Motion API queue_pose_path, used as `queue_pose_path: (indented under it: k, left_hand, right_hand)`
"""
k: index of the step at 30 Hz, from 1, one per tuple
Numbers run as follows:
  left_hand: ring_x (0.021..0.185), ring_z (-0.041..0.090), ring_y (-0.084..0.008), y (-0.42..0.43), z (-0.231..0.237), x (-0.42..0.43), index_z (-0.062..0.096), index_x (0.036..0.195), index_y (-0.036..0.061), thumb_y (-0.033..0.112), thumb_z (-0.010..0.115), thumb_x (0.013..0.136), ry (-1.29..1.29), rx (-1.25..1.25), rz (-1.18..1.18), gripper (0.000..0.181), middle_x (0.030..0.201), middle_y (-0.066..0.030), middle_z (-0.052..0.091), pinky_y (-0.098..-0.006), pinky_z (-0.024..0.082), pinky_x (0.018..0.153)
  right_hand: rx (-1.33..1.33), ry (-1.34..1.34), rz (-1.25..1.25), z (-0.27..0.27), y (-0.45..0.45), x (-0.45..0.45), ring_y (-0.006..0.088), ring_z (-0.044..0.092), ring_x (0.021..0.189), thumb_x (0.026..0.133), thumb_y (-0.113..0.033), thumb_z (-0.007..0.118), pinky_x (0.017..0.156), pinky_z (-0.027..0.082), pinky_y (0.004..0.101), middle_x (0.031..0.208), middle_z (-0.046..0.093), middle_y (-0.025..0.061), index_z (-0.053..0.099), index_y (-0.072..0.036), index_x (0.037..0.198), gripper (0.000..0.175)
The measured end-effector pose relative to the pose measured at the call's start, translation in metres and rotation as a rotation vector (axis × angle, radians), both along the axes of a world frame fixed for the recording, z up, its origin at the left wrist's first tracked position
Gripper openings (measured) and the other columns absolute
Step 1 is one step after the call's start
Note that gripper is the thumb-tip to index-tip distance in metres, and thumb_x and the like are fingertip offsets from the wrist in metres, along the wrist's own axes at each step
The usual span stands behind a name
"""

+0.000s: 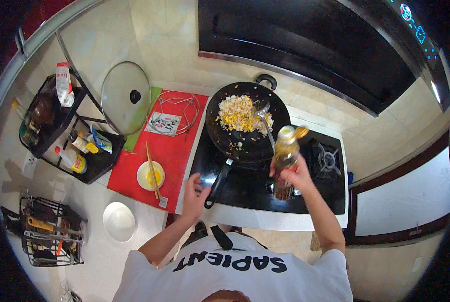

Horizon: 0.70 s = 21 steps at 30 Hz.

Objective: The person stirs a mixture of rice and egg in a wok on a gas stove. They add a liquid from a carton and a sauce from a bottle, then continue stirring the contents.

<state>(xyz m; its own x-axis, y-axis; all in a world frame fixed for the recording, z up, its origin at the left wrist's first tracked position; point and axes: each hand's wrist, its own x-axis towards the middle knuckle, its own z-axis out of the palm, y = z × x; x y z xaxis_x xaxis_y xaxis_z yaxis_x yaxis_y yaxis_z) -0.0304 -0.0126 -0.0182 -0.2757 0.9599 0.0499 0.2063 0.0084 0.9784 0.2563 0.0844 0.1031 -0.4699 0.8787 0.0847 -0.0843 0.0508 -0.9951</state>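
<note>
My right hand (pixel 293 174) is wrapped around a bottle (pixel 285 156) of dark contents, its yellow flip cap (pixel 301 131) tipped back. The bottle is partly blurred and stands over the hob, right of a black wok (pixel 225 145). Fried rice (pixel 237 113) with yellow egg bits lies in the wok. A metal spatula (pixel 267 124) rests in it, its head in the rice. Beside the wok's long black handle (pixel 220 183), my left hand (pixel 195 196) is held with its fingers apart and nothing in it.
Left of the hob, a red mat (pixel 128 181) carries a bowl (pixel 142 180) with egg residue and chopsticks (pixel 152 166), plus a wire rack (pixel 194 113). A glass lid (pixel 121 105) leans behind. Further left are a condiment shelf (pixel 93 173), white bowl (pixel 119 222) and utensil basket (pixel 55 260). A range hood (pixel 285 34) overhangs.
</note>
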Motion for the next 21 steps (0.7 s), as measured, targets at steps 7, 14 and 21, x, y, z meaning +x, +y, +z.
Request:
queue_pose_path:
  k: [7,14,21]
  left_hand:
    - [0.124,0.037,-0.0355,-0.001,0.195,-0.014,0.056,0.117,0.0067,0.018,0.065,0.076,0.479,0.912,-0.494,0.043,0.133,-0.0178,0.041,-0.0433,0.033,0.1]
    - [0.098,0.06,-0.0326,-0.02,0.187,-0.036,0.062,0.102,0.0013,0.009,0.063,0.075,0.456,0.817,-0.464,0.028,0.109,-0.0181,0.06,-0.0369,0.05,0.083]
    - [0.109,0.055,-0.0363,-0.049,0.176,-0.035,0.057,0.106,-0.0044,0.013,0.047,0.086,0.328,0.753,-0.18,0.028,0.116,-0.0246,0.055,-0.0424,0.042,0.095]
  right_hand:
    - [0.257,-0.364,0.463,-0.009,-0.063,-0.077,0.0213,0.061,0.09,0.067,-0.023,0.076,0.082,0.047,0.0326,0.102,0.061,0.0118,0.043,-0.005,0.123,0.067]
    - [0.335,-0.28,0.507,0.005,-0.074,-0.103,0.0215,0.061,0.09,0.068,-0.023,0.075,0.08,0.048,0.0329,0.101,0.061,0.0126,0.042,-0.004,0.12,0.064]
    - [0.307,-0.129,0.529,0.026,-0.078,-0.132,0.0219,0.062,0.093,0.069,-0.019,0.075,0.081,0.048,0.0323,0.103,0.061,0.0127,0.042,-0.004,0.121,0.064]
